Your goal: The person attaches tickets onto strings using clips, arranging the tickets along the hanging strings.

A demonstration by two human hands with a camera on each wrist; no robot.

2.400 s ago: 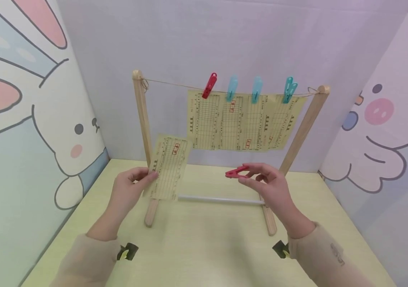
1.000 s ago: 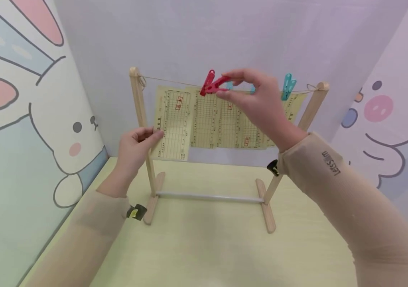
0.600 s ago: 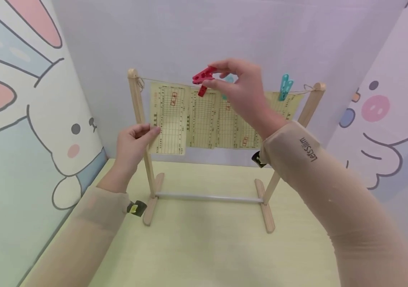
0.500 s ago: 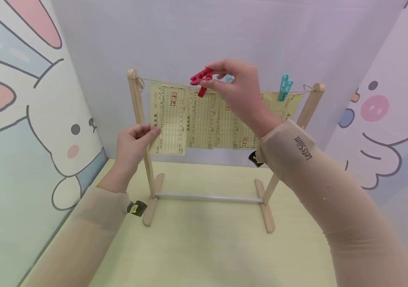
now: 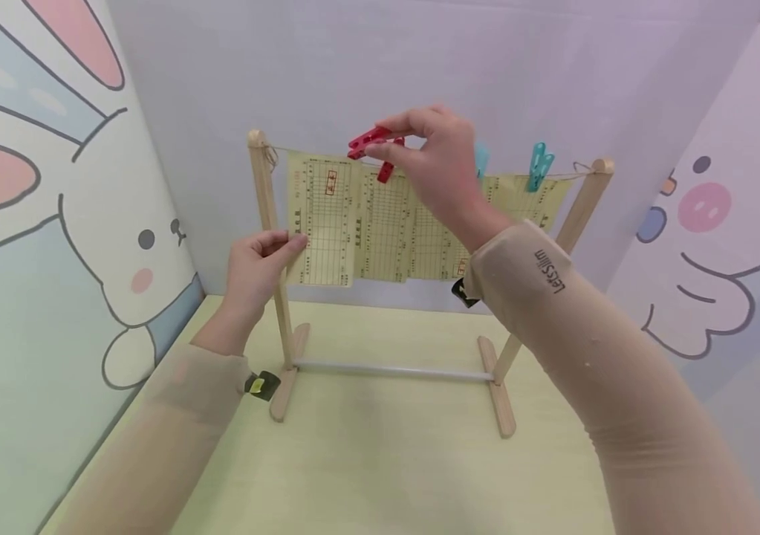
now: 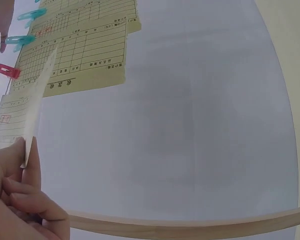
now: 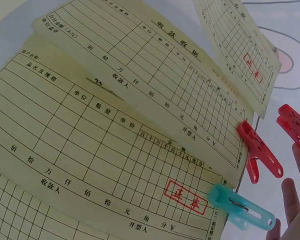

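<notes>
The left hand pinched the loose slip at the string — right hand fingers pinched a red clothespin above it.

The loose plastic clothespin is bright red, like the clipped red peg; two more pegs are turquoise. The hanging paper slips are pale yellow with dark printed grids and red stamps. The wooden rack is light tan, the tabletop pale yellow-green.
</notes>
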